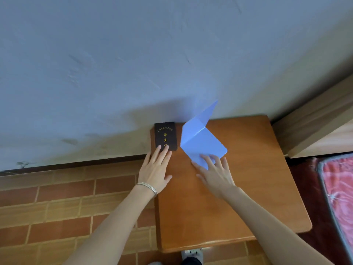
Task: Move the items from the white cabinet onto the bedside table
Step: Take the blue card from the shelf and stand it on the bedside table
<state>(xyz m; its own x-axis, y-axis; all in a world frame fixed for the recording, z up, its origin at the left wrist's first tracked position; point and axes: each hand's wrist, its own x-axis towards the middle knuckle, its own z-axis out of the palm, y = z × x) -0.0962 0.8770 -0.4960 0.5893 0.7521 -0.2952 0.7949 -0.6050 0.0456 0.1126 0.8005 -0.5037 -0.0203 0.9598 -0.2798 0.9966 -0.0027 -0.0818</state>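
Note:
A small black booklet (165, 135) with gold characters lies flat at the far left corner of the wooden bedside table (248, 188), against the wall. My left hand (155, 170) rests flat, its fingertips on the booklet's near edge. A light blue folded folder (202, 142) lies to the right of the booklet, one flap standing up against the wall. My right hand (215, 173) lies with spread fingers on the folder's near corner. Neither hand grips anything. The white cabinet is not in view.
A grey-white wall (133, 64) runs behind the table. Brown tiled floor (57, 207) lies to the left. A wooden bed frame (315, 127) and a red patterned mattress (338, 188) stand to the right. A shoe (192, 255) shows below the table's front edge.

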